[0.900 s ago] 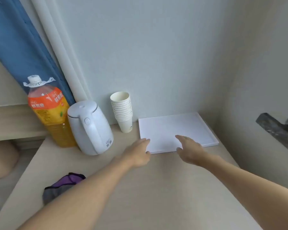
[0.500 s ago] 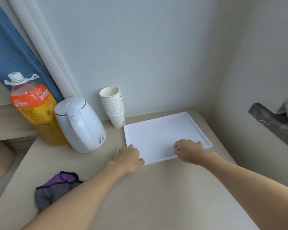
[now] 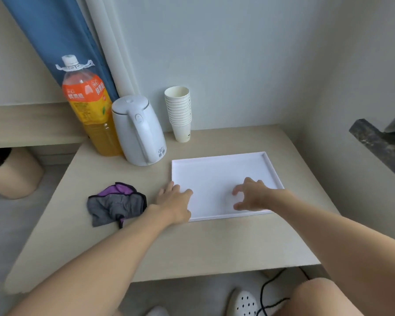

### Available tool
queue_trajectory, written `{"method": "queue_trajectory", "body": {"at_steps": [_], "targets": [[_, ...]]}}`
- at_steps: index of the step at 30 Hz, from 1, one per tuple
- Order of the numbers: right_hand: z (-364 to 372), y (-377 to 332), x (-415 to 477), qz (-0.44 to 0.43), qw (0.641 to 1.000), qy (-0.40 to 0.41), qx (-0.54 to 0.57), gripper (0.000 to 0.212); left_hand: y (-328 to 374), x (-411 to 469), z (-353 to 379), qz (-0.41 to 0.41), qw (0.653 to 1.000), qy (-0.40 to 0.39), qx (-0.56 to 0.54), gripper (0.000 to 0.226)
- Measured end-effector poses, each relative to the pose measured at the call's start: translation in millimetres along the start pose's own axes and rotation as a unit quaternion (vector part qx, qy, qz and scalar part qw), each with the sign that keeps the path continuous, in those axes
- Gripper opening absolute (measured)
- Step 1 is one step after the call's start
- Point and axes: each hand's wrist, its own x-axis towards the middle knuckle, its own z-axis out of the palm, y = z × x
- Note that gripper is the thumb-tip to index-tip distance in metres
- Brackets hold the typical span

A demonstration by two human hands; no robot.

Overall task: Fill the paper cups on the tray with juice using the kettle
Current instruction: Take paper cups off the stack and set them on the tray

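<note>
An empty white tray (image 3: 214, 172) lies flat on the beige table (image 3: 192, 245), near its front right. My left hand (image 3: 173, 201) rests at the tray's front-left corner, thumb on the tray floor and fingers along the left rim. Over the tray's front part my right hand (image 3: 253, 195) hovers with fingers spread, holding nothing. A white kettle (image 3: 139, 133) stands behind the tray to the left, lid closed. Beside it to the right is a stack of paper cups (image 3: 179, 112) against the wall. A large bottle of orange juice (image 3: 89, 106) stands left of the kettle.
A crumpled grey and purple cloth (image 3: 116, 206) lies left of my left hand. A beige bin (image 3: 12, 174) sits on the floor at far left. A dark ledge (image 3: 374, 142) juts from the right wall. A black cable (image 3: 271, 293) runs under the table.
The tray has slid from the back wall toward the table's front, away from the cups. My right hand has come off its front edge and spread open above it.
</note>
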Motion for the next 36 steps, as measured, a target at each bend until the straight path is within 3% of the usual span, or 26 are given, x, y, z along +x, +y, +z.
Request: {"method": "queue_trajectory", "body": {"at_steps": [5, 9, 11, 14, 19, 22, 25, 33, 36], "targets": [[-17, -20, -24, -0.004, 0.998, -0.063, -0.024, 0.049, -9, -18, 7, -0.011, 0.999, -0.018, -0.030, 0.063], [-38, -32, -3, 0.005, 0.998, 0.045, 0.034, 0.038, -21, -15, -1, -0.030, 0.982, 0.064, -0.177, 0.055], [-51, -49, 15, -0.001, 0.989, 0.109, 0.104, 0.038, -26, -9, -10, -0.040, 0.947, 0.119, -0.296, 0.047], [-74, -84, 50, -0.021, 0.963, 0.182, 0.195, 0.052, -28, 4, -23, -0.039, 0.865, 0.182, -0.466, 0.036], [-106, -132, 105, -0.057, 0.899, 0.281, 0.331, 0.095, -27, 22, -35, -0.005, 0.767, 0.250, -0.591, 0.027], [-121, -149, 131, -0.083, 0.862, 0.342, 0.366, 0.113, -22, 26, -42, -0.001, 0.753, 0.266, -0.602, 0.031], [-127, -163, 154, -0.098, 0.856, 0.367, 0.350, 0.119, -19, 30, -49, 0.006, 0.731, 0.272, -0.625, 0.031], [-125, -169, 181, -0.080, 0.832, 0.407, 0.368, 0.087, -29, 26, -57, 0.017, 0.720, 0.267, -0.641, 0.027], [-124, -166, 182, -0.086, 0.826, 0.409, 0.379, 0.085, -31, 20, -58, 0.021, 0.718, 0.269, -0.641, 0.024]]}}
